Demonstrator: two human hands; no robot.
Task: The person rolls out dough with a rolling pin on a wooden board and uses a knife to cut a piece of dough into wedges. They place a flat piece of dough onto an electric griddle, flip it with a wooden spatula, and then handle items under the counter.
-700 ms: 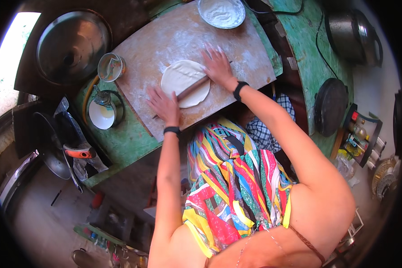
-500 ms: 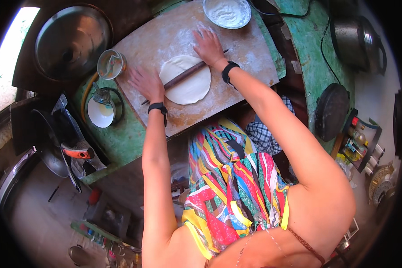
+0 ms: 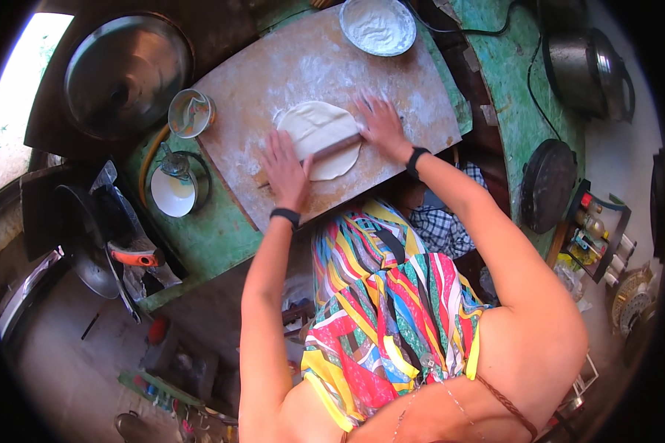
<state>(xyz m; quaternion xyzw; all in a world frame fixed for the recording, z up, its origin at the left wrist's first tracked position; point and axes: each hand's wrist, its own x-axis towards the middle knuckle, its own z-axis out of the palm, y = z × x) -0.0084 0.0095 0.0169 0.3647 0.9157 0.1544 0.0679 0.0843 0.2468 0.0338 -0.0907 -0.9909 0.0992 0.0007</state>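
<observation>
A round, flat sheet of white dough [image 3: 314, 124] lies on a floured wooden board [image 3: 238, 92]. Across its nearer half runs a dark rolling pin [image 3: 335, 148], tilted up to the right. Over the pin's left end rests my left hand [image 3: 287, 171], palm down, its fingers stretched out past the dough's left edge. On the other end lies my right hand [image 3: 386, 131], also flat with fingers extended and slightly blurred. The palms press on the pin and neither hand is wrapped round it. Parts of the pin are hidden beneath both hands.
A bowl of flour [image 3: 378, 28] sits on the board's far edge. Left of the board stand a clear cup [image 3: 191, 114], a white bowl [image 3: 173, 193] and a large round metal lid [image 3: 128, 74]. An orange-handled pan [image 3: 137, 258] is farther left. A dark pot [image 3: 585, 77] stands right.
Both hands and the rolling pin have come nearer to me and to the right, moving from the dough's middle onto its nearer half. The dough now looks slightly wrinkled.
</observation>
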